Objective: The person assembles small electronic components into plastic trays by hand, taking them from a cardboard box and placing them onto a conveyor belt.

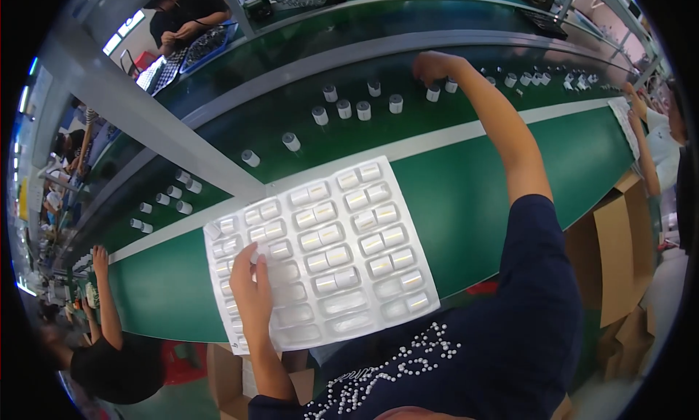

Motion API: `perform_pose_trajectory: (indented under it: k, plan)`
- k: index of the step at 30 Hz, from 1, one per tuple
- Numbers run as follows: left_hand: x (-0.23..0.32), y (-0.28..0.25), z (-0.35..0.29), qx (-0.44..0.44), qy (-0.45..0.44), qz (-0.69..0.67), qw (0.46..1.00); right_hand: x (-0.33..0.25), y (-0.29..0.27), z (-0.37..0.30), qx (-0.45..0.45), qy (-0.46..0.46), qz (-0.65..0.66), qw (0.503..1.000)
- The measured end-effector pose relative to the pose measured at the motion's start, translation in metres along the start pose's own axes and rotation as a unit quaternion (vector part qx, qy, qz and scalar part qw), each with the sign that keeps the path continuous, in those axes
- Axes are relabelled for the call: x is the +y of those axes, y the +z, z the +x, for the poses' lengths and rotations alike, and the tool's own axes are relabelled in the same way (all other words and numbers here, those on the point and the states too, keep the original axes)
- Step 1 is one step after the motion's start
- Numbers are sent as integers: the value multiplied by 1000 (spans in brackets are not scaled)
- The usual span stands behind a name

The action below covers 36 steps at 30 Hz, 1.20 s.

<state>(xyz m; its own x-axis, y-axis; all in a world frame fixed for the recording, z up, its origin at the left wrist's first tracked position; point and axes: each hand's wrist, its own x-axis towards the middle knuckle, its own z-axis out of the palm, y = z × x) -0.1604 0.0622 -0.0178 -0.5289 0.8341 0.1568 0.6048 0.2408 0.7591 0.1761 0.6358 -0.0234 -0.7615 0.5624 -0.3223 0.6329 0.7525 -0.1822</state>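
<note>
Nearest, in the lower centre, the white tray (351, 234) lies slantwise, carrying white cylinders (394, 236); some lower pockets show open hollows. Over its left part is the left hand (251, 287), a small gap showing between thumb and forefinger; whether it grips a cylinder, I cannot tell. The green bench (466, 209) spreads to both sides, giving sideways room, while the tray's lower edge comes close to the bench's near edge. Its upper edge reaches the pale rail (451, 135), where the metal post (167, 121) narrows the passage. Beyond, loose cylinders (363, 111) are scattered along the green belt (429, 121); above it, at upper centre, is the right hand (435, 67), fingers bent, its grip hidden.
</note>
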Motion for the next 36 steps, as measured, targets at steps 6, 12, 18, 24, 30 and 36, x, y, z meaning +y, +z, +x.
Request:
perform_pose_trajectory:
  k: [6,12,18,24,30,36]
  plan:
    - [37,15,15,-116,-228,-676,691,4,6,-14,171,-73,453,872]
    - [60,53,20,-189,-177,-778,573,-146,14,-78,276,-163,718,618]
    - [78,56,6,-150,-198,-787,565,-290,39,-144,144,-183,794,561]
    - [94,64,1,-168,-151,-729,646,-351,30,-200,215,-246,542,774]
    - [96,63,0,-165,-160,-730,644,-363,22,-203,327,-321,290,840]
    - [96,63,5,-145,-137,-736,646,-362,19,-202,322,-281,300,853]
